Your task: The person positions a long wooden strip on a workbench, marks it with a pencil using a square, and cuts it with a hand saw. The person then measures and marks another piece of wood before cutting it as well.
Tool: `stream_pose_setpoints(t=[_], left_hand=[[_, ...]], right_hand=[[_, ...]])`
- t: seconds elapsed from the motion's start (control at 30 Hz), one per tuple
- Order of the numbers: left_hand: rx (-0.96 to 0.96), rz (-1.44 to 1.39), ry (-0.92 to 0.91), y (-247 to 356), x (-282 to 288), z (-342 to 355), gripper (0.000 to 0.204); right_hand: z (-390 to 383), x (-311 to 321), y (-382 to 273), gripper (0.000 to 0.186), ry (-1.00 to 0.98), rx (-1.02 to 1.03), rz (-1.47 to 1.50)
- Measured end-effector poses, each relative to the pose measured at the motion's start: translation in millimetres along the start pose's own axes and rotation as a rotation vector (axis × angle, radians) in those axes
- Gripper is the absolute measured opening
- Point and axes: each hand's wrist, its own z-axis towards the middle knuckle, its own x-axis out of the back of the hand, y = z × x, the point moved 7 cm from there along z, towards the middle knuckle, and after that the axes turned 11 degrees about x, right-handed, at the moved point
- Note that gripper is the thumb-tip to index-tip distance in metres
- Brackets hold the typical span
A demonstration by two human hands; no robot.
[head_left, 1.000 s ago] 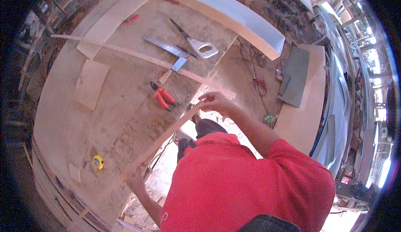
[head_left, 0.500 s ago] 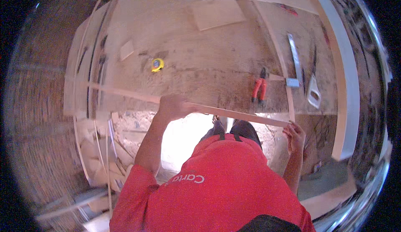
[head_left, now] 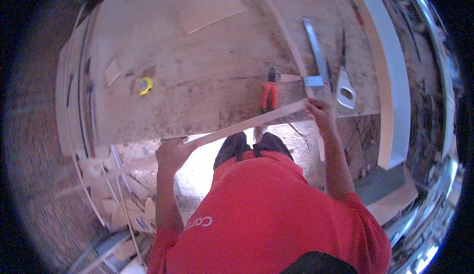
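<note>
A long thin wooden strip (head_left: 247, 124) lies slantwise across the front of my body, its right end higher. My left hand (head_left: 173, 154) is closed around it left of its middle, and the blurred free end runs on to the lower left. At the right end, the fingers of my right hand (head_left: 320, 112) pinch the strip beside the bench edge. Just beyond it lie red-handled pliers (head_left: 269, 95). A try square (head_left: 314, 81) with a blue-grey head sits near my right hand, over a second thin strip (head_left: 284, 24) on the bench.
On the wooden bench (head_left: 197, 71) are a yellow tape measure (head_left: 145, 86), a white-handled handsaw (head_left: 346, 89) and a flat board (head_left: 215, 7). A thick pale beam (head_left: 390, 86) stands along the right. Offcuts (head_left: 131, 212) lie low at the left.
The held strip has tilted: its right end rose and its left end swung down toward me, off the bench. Both hands still grip it. The whole view has shifted, moving bench items leftward.
</note>
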Motion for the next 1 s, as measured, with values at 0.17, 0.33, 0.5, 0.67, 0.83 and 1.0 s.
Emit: stream_pose_setpoints(t=[0.17, 0.33, 0.5, 0.67, 0.83, 1.0], left_hand=[[0.011, 0.148, -0.018, -35, -35, 2, 0.084], [-0.034, 0.041, 0.013, -76, -56, 31, 0.081], [-0.063, -0.066, -0.002, -88, -56, 43, 0.075], [-0.192, -0.07, 0.003, -95, -70, 45, 0.07], [-0.284, -0.114, -0.129, -66, -84, 36, 0.071], [-0.268, -0.139, -0.336, -23, -111, 6, 0.071]], right_hand=[[-11, -26, -51, 0.03, 0.153, 0.19, -0.431], [30, 23, -79, 0.025, 0.567, 0.401, -0.674], [111, 59, -15, 0.021, 0.311, 0.261, -1.506], [94, 52, -37, 0.022, 0.357, 0.112, -1.325], [-3, 79, -3, 0.027, 0.848, 0.223, -1.041], [-134, 28, 5, 0.039, 0.699, -0.059, 0.177]])
